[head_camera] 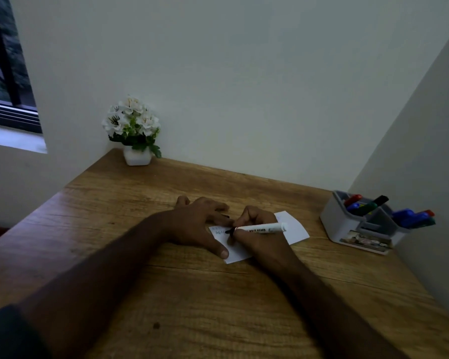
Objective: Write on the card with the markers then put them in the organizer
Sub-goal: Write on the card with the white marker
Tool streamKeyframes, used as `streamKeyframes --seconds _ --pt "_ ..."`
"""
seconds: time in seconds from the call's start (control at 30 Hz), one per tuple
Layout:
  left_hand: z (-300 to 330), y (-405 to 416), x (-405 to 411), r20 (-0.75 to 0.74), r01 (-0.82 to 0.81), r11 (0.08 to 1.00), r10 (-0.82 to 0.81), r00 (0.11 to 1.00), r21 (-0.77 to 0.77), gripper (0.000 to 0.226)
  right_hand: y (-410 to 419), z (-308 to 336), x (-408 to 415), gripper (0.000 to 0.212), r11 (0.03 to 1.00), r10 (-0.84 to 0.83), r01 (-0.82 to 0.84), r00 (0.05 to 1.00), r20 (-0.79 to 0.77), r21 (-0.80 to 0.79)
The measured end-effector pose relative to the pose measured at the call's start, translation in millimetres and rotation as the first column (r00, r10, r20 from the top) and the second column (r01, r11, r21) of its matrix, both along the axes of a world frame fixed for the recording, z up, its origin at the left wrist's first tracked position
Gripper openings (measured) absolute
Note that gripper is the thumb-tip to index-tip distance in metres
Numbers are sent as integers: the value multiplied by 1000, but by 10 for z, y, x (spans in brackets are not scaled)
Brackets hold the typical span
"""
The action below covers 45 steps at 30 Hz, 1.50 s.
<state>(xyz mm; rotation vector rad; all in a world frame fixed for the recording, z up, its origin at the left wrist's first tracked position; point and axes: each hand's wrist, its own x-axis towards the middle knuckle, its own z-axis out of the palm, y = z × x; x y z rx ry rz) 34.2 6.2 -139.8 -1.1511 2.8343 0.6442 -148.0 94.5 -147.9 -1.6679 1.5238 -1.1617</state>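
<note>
A white card [293, 228] lies on the wooden desk [192, 294], with faint letters at its left end. My left hand [197, 224] lies flat with fingers spread, pressing on the card's left edge. My right hand [257, 229] grips a white whiteboard marker [266, 228] with a black tip touching the card near the letters. A grey organizer [353, 229] stands at the right by the wall, holding several markers [368, 204] with red, blue, green and black caps.
A small white pot of white flowers [134, 130] stands at the desk's far left corner. Walls close off the desk at the back and on the right. A window [5, 73] is at the upper left.
</note>
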Motion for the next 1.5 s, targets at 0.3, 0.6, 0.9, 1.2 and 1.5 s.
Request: streamKeyframes --seconds 0.3,0.6,0.9,1.2,1.5 --pt "40 -46 6 55 54 998 -52 997 -40 52 -21 4 -25 22 999 -11 12 1000 -19 48" --pt "90 -52 20 115 84 996 -80 990 -24 53 -29 -18 -22 25 999 23 -22 999 -30 40" --pt "110 -54 6 117 84 996 -82 990 -19 55 -52 -51 -18 18 994 -15 27 994 -109 109" --pt "137 -50 2 114 90 996 -89 989 -5 53 -60 -29 -14 24 993 -36 45 996 -82 110" --pt "91 -88 17 116 92 996 -89 989 -21 54 -48 -27 12 22 993 -34 44 996 -88 113"
